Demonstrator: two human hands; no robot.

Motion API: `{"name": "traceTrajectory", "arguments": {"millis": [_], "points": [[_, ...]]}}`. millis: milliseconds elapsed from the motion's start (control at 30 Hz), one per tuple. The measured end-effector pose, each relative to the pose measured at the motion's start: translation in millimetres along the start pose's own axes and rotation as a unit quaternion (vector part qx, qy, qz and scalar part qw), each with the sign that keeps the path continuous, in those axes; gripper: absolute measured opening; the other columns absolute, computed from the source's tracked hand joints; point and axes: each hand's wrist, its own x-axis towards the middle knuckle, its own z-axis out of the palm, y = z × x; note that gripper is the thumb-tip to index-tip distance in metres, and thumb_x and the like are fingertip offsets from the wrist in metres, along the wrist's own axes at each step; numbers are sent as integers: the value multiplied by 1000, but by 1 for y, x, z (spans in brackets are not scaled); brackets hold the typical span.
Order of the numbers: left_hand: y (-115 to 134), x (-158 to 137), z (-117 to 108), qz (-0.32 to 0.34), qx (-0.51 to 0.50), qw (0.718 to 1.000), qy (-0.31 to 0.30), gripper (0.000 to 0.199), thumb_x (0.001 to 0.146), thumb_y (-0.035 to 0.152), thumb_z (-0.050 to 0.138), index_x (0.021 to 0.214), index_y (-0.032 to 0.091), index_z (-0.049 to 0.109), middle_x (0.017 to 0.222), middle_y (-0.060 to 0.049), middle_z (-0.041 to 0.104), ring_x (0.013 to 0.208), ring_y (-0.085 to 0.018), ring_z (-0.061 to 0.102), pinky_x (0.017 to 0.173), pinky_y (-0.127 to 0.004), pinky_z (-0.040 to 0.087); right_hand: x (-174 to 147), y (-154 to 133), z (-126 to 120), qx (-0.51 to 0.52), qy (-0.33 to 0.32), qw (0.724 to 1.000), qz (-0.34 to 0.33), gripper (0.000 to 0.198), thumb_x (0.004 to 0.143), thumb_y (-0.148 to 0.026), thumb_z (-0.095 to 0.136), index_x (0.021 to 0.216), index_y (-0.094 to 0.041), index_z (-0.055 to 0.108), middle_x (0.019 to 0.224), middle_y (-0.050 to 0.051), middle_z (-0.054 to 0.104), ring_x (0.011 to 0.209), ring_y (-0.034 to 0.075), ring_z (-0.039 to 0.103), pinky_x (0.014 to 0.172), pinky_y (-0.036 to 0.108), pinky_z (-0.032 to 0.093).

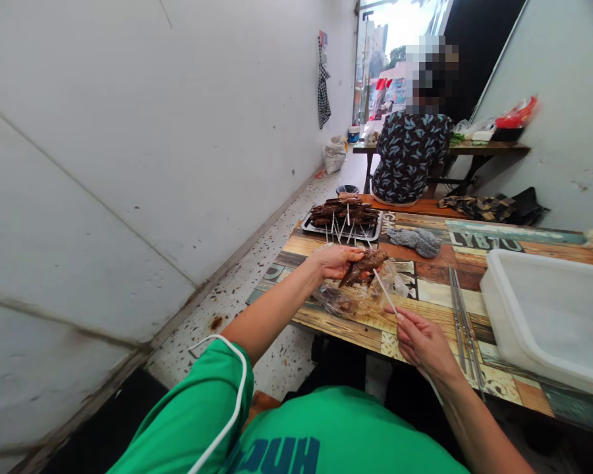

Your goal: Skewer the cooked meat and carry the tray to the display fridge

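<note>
My left hand [337, 261] is closed on a dark brown piece of meat [364, 266], held above a clear plastic bag [343, 299] on the table. In my right hand [418, 339] is a metal skewer [385, 291], pinched between thumb and fingers. Its upper end reaches the meat; whether it has pierced it I cannot tell. Beyond my left hand, a metal tray [375, 232] carries a pile of dark skewered meat [343, 212], with several skewer ends sticking out toward me. Several bare skewers [460, 316] lie on the table to the right of my right hand.
A white plastic tub [494, 296] stands on the patterned wooden table [429, 313] at right. A grey cloth [418, 241] lies behind the bag. Ahead, a person [412, 155] sits on a bench, facing away, at another table [494, 150]. A white wall [202, 131] runs along the left.
</note>
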Motion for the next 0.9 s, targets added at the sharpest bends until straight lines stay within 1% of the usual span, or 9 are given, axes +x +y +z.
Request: {"name": "traceTrajectory", "arguments": {"millis": [133, 333, 467, 567, 633, 667, 800, 867, 900], "points": [[-7, 4, 2, -8, -1, 1000, 6, 29, 89, 13, 57, 116, 6, 60, 104, -18, 71, 92, -21, 69, 80, -31, 51, 9, 2, 2, 14, -10, 1000, -11, 74, 60, -56, 79, 114, -9, 59, 40, -16, 27, 28, 1, 19, 30, 16, 14], [-16, 12, 10, -29, 1, 999, 30, 17, 88, 11, 56, 104, 7, 63, 96, -15, 72, 89, -20, 68, 84, -34, 52, 24, -6, 9, 12, -20, 999, -30, 61, 60, -55, 78, 100, -13, 60, 40, -15, 32, 27, 1, 21, 30, 15, 15], [-13, 13, 13, -34, 39, 992, 112, 16, 92, 13, 50, 103, 12, 62, 81, -7, 69, 76, -15, 67, 79, -33, 53, 30, -16, 11, 6, -18, 999, -37, 59, 58, -56, 79, 93, -14, 59, 40, -14, 34, 26, 1, 23, 30, 15, 16], [-4, 7, 5, -14, 155, 965, 209, 21, 92, 17, 52, 110, 14, 63, 79, -3, 68, 72, -13, 64, 76, -31, 53, 29, -25, 5, 10, 5, 999, -53, 55, 60, -53, 79, 94, -15, 59, 42, -13, 37, 27, 1, 25, 30, 15, 17], [5, 3, -3, 1, 303, 914, 270, 21, 87, 16, 58, 106, 13, 67, 81, -4, 68, 77, -14, 64, 79, -29, 52, 26, -30, -3, 19, 24, 997, -64, 52, 62, -50, 79, 94, -15, 59, 43, -13, 37, 28, 1, 25, 31, 15, 17], [8, 1, -7, 3, 389, 875, 288, 20, 84, 16, 61, 102, 13, 70, 83, -4, 69, 82, -16, 65, 81, -29, 51, 23, -32, -7, 25, 31, 997, -68, 51, 62, -49, 79, 95, -15, 59, 43, -13, 37, 27, 1, 24, 31, 15, 17], [10, 3, -13, -44, 668, 682, 294, 18, 75, 14, 67, 90, 14, 75, 89, -8, 73, 99, -25, 64, 89, -29, 47, 14, -32, -15, 41, 37, 996, -70, 51, 63, -48, 80, 96, -14, 60, 43, -13, 36, 27, 0, 23, 31, 15, 16], [0, 11, -13, -69, 722, 625, 287, 22, 73, 10, 66, 92, 14, 76, 97, -13, 73, 104, -28, 64, 92, -30, 46, 10, -29, -16, 41, 30, 997, -63, 53, 63, -49, 80, 96, -14, 60, 43, -13, 37, 27, 0, 24, 31, 15, 16], [-6, 16, -12, -69, 728, 616, 293, 25, 73, 9, 64, 95, 14, 76, 102, -16, 72, 108, -30, 63, 95, -32, 45, 8, -27, -16, 38, 25, 997, -59, 53, 63, -49, 80, 97, -14, 60, 44, -13, 37, 27, 0, 24, 31, 15, 16]]}}
